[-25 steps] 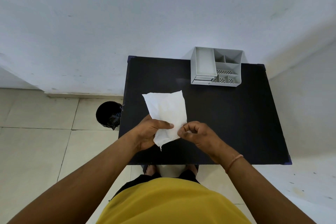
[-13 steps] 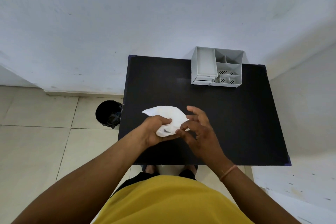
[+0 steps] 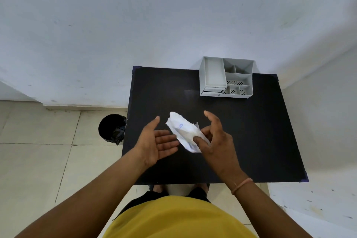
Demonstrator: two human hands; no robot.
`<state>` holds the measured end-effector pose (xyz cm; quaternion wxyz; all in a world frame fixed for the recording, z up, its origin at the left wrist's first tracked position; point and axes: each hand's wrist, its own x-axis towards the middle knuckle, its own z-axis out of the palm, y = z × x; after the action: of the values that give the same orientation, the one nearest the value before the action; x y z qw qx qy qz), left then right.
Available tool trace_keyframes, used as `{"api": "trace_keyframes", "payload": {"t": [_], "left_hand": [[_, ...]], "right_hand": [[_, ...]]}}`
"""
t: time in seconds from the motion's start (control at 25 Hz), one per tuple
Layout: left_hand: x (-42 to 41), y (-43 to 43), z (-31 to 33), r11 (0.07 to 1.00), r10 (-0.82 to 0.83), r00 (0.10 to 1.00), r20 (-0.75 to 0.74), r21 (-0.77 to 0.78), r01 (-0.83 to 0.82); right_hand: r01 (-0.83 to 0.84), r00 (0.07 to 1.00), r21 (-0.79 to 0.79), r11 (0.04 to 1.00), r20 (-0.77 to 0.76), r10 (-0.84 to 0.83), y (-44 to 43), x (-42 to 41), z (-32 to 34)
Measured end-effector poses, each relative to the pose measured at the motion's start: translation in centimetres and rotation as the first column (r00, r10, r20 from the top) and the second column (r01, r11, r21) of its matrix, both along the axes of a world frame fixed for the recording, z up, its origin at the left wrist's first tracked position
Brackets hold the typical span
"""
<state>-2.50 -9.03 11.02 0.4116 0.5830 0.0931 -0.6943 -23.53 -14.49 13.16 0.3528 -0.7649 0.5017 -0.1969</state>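
A crumpled white paper (image 3: 183, 131) with a small blue mark hangs above the black table (image 3: 251, 141). My right hand (image 3: 214, 139) pinches its near end between thumb and curled fingers, while the index finger points up and away. My left hand (image 3: 158, 139) is spread flat, palm up, just left of the paper, its fingertips close to it but apart from it.
A grey desk organiser (image 3: 226, 78) with several compartments stands at the table's back edge against the wall. A black bin (image 3: 112, 128) with a bag liner sits on the tiled floor left of the table.
The flat sheet held by both hands got crushed into a wad. My left hand has let go and opened palm up; my right hand now holds the wad alone.
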Motion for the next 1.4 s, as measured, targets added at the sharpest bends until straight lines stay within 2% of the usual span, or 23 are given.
{"api": "trace_keyframes", "payload": {"t": [0.08,0.16,0.24,0.28,0.36,0.44,0.48,0.52,0.6,0.68,0.76,0.84,0.88,0.92,0.96,1.0,1.04,1.08,1.12,1.16,1.24,1.32,1.4], "left_hand": [[-0.8,0.5,1.2,0.995,-0.062,0.931,0.359,-0.057,0.088],[-1.9,0.5,2.5,0.938,-0.135,0.797,0.589,-0.184,0.294],[-3.3,-0.3,3.6,0.847,-0.186,0.662,0.726,-0.222,0.482],[-4.0,-0.8,3.8,0.816,-0.212,0.568,0.795,-0.176,0.551],[-5.1,-1.9,3.8,0.784,-0.245,0.384,0.89,-0.05,0.618],[-5.6,-2.6,3.4,0.779,-0.224,0.294,0.929,-0.01,0.627],[-5.6,-2.7,3.0,0.78,-0.201,0.295,0.934,-0.03,0.625],[-5.4,-2.8,2.7,0.788,-0.183,0.341,0.922,-0.07,0.612],[-4.8,-2.7,2.7,0.843,-0.156,0.556,0.817,-0.183,0.506],[-4.3,-2.7,3.1,0.905,-0.103,0.77,0.63,-0.261,0.335],[-3.6,-2.7,3.5,0.921,-0.071,0.848,0.525,-0.291,0.257],[-3.0,-2.6,3.8,0.91,-0.07,0.87,0.489,-0.325,0.256],[-2.9,-2.6,4.0,0.901,-0.078,0.872,0.483,-0.341,0.27],[-2.8,-2.7,4.0,0.888,-0.09,0.867,0.491,-0.354,0.293],[-2.9,-3.0,4.1,0.875,-0.103,0.856,0.506,-0.363,0.32],[-3.1,-3.2,4.3,0.86,-0.118,0.839,0.531,-0.368,0.354],[-3.4,-3.4,4.3,0.844,-0.141,0.819,0.556,-0.366,0.393],[-3.8,-3.6,4.2,0.827,-0.17,0.796,0.581,-0.354,0.436],[-4.2,-3.7,4.1,0.808,-0.205,0.77,0.604,-0.339,0.482],[-4.4,-3.8,4.0,0.786,-0.236,0.741,0.628,-0.325,0.526],[-4.9,-3.8,3.5,0.75,-0.273,0.682,0.679,-0.294,0.592],[-4.9,-3.6,3.4,0.731,-0.284,0.631,0.722,-0.263,0.629],[-4.2,-3.1,3.6,0.71,-0.3,0.647,0.7,-0.289,0.642]], "right_hand": [[0.042,0.999,0.045,0.998,0.008,-0.042,-0.2,0.0,0.0],[0.094,0.995,0.105,0.99,0.011,-0.096,-0.4,0.1,-0.1],[0.112,0.993,0.139,0.984,0.012,-0.114,-0.4,0.3,-0.1],[0.108,0.994,0.143,0.984,0.014,-0.112,-0.2,0.4,-0.1],[0.105,0.994,0.152,0.983,0.021,-0.109,0.1,0.5,-0.1],[0.125,0.991,0.172,0.977,0.016,-0.13,0.2,0.7,-0.3],[0.146,0.988,0.189,0.971,0.016,-0.151,0.2,0.7,-0.3],[0.173,0.983,0.219,0.96,0.021,-0.182,0.1,0.7,-0.3],[0.238,0.958,0.347,0.907,0.067,-0.277,-0.2,0.6,0.0],[0.276,0.89,0.56,0.782,0.159,-0.427,-0.3,0.4,0.4],[0.255,0.796,0.736,0.626,0.207,-0.568,-0.6,-0.2,0.7],[0.249,0.796,0.768,0.59,0.185,-0.577,-1.1,-1.1,0.8],[0.272,0.85,0.702,0.658,0.145,-0.506,-1.2,-1.6,0.9],[0.301,0.919,0.548,0.78,0.052,-0.391,-1.1,-2.3,0.8],[0.292,0.956,0.29,0.911,-0.079,-0.281,-1.1,-2.9,0.7],[0.201,0.959,-0.016,0.979,-0.2,-0.2,-1.1,-3.3,0.3],[0.055,0.961,-0.257,0.965,-0.249,-0.121,-1.1,-3.4,0.2],[-0.065,0.965,-0.383,0.921,-0.259,-0.04,-1.2,-3.2,0.0],[-0.135,0.972,-0.38,0.915,-0.23,0.048,-1.5,-2.6,-0.1],[-0.16,0.978,-0.286,0.945,-0.179,0.111,-1.7,-1.9,-0.2],[-0.052,0.997,0.116,0.992,-0.046,0.058,-2.3,-0.2,0.1],[0.047,0.997,0.443,0.895,-0.072,-0.016,-2.8,1.1,0.1],[0.018,0.985,0.51,0.86,-0.158,0.072,-2.8,1.7,0.2]]}}
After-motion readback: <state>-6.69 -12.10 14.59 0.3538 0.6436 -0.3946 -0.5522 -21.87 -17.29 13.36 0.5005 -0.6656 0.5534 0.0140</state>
